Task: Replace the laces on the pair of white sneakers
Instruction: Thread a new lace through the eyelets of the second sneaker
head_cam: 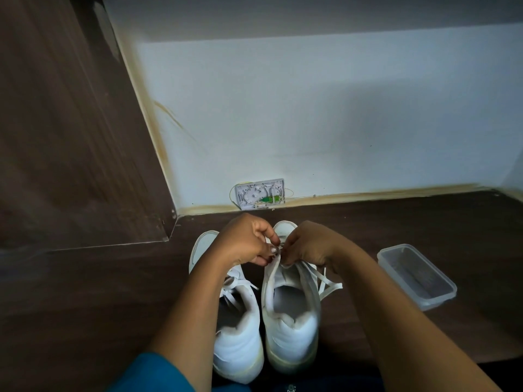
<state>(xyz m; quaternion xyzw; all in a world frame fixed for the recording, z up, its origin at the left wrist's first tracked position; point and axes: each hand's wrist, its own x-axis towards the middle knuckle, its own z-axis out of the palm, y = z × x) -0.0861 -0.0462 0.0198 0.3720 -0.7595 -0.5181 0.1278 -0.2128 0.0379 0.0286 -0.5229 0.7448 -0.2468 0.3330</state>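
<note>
Surface: dark wood-grain floor [396, 236], where I work close to a white wall [311, 108]; I judge the spot was chosen to give both arms room.
Pair position: two white sneakers side by side, heels toward me, toes toward the wall, so the eyelet rows face my hands.
Right sneaker [291, 321]: the one in hand; tongue area open, flat white lace [329, 282] trailing loose off its right side onto the floor.
Left sneaker [240, 329]: just beside the right one, partly under my left forearm; white lace strands show across its throat, whether fully threaded I cannot tell.
My left hand [246, 241]: fingers curled nearly closed, thumb and forefinger pinching lace at the upper eyelets.
My right hand [308, 244]: fingers likewise drawn in tight, pinching the same lace opposite the left.
Reason for grip: a fine pinch from both sides steadies the lace end for feeding; judgement only.
Step in hand: lacing or unlacing near the toe end; direction not determinable.
Clear plastic container [416, 275]: right of the sneakers, lidless, apparently empty.
Wall fitting: opened cable box [260, 193] at the skirting, not involved.
</note>
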